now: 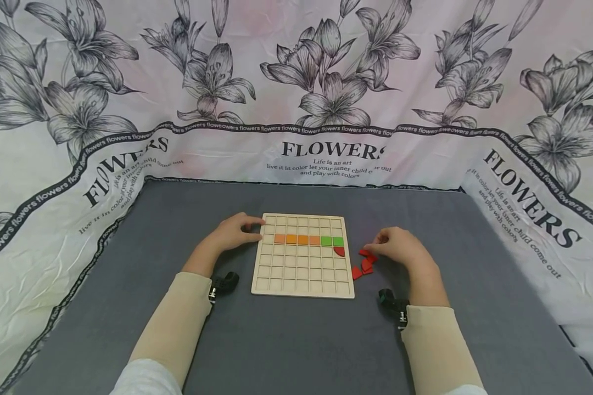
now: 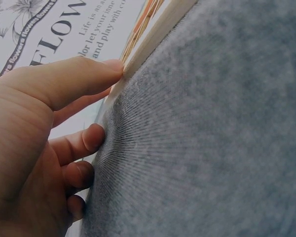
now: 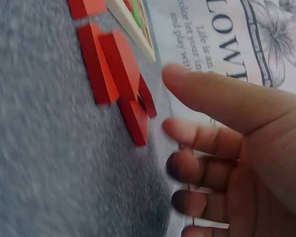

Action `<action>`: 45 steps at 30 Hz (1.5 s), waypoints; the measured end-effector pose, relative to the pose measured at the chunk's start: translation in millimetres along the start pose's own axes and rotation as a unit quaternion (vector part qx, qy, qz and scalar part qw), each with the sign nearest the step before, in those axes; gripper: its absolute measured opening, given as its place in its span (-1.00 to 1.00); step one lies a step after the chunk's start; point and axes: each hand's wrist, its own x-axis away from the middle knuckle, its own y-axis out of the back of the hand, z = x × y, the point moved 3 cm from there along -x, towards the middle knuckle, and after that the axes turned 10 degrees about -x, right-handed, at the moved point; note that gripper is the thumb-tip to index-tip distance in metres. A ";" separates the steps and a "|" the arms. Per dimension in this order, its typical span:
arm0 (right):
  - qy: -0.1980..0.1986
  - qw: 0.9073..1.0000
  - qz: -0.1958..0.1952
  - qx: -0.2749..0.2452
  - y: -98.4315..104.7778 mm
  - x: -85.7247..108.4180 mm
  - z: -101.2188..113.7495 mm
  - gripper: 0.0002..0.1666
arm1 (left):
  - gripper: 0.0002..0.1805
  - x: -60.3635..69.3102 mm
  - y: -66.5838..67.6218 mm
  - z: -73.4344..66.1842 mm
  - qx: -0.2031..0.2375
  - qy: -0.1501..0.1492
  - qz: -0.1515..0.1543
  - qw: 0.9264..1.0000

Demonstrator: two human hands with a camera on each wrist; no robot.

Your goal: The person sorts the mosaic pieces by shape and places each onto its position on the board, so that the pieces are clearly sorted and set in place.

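Observation:
A square wooden grid board [image 1: 303, 286] lies on the grey cloth. One of its rows holds several orange tiles [image 1: 302, 240] and two green tiles [image 1: 332, 241]; a red piece with a curved edge [image 1: 339, 251] sits below the green ones. My left hand [image 1: 233, 231] touches the board's left edge with thumb and index finger, the thumb [image 2: 96, 76] lying against the wooden side in the left wrist view. Just right of the board is a loose cluster of red pieces [image 1: 367, 266]. Over its far end hovers my right hand [image 1: 400, 247], thumb and fingers apart with nothing between them.
Grey cloth [image 1: 296, 345] covers the table. White flower-printed fabric [image 1: 217, 153] with black lettering rises at the back and both sides. A black wrist device [image 1: 224, 282] is worn on the left arm and another [image 1: 392, 304] on the right.

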 end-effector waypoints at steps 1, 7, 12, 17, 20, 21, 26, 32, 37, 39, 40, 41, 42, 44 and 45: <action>-0.014 1.000 0.005 0.002 -1.4 0.3 0.1 -0.48 | -0.44 -0.1 0.2 -0.1 0.000 0.000 -0.001 1.000; -0.040 0.998 0.006 0.057 -13.0 -1.2 6.9 -0.33 | -0.45 -0.8 -0.4 -0.6 -0.002 0.002 -0.005 1.000; -0.043 0.996 -0.009 0.081 -16.8 -1.5 13.7 -0.52 | -0.45 0.1 -0.5 -2.1 0.000 -0.001 -0.004 1.000; -0.034 0.997 -0.011 0.074 -15.5 -0.2 17.1 -0.63 | -0.45 0.6 -0.4 -2.4 -0.001 -0.004 -0.006 1.000; -0.019 0.998 -0.033 0.050 -9.5 2.5 20.1 -0.71 | -0.45 -0.1 -1.3 -2.1 -0.002 -0.003 -0.004 1.000; -0.012 0.998 -0.043 0.039 -6.9 3.4 21.2 -0.72 | -0.45 -0.2 -1.5 -2.1 -0.001 -0.002 -0.004 1.000; 0.027 0.996 -0.081 -0.019 3.7 8.2 30.7 -0.66 | -0.45 -1.2 -1.5 -1.4 -0.003 0.001 -0.005 1.000; 0.066 0.992 -0.092 -0.057 3.6 12.5 50.0 -0.67 | -0.45 -0.1 -0.7 -1.3 -0.002 0.000 -0.007 1.000; 0.090 0.992 -0.073 -0.057 -6.7 15.9 65.7 -0.67 | -0.45 0.7 -0.2 -1.1 0.001 -0.003 -0.006 1.000; 0.096 0.993 -0.058 -0.048 -13.6 15.5 70.4 -0.67 | -0.45 0.2 -0.3 -0.6 0.003 -0.002 -0.006 1.000; 0.096 0.993 -0.050 -0.042 -17.5 14.8 72.5 -0.68 | -0.45 0.0 -0.3 -0.5 0.003 -0.003 -0.006 1.000; 0.097 0.994 -0.040 -0.033 -21.4 14.3 74.6 -0.67 | -0.45 -0.1 -0.3 -0.4 0.004 -0.004 -0.006 1.000; 0.098 0.994 -0.031 -0.022 -25.3 13.8 76.3 -0.67 | -0.45 -0.4 -0.5 -0.2 0.004 -0.004 -0.007 1.000; 0.096 0.995 -0.014 0.003 -33.0 13.3 79.6 -0.66 | -0.45 -0.9 -0.8 -0.1 0.004 -0.005 -0.008 1.000; 0.094 0.995 -0.007 0.016 -36.6 13.0 80.8 -0.66 | -0.46 -1.1 -1.1 -0.1 0.004 -0.005 -0.009 1.000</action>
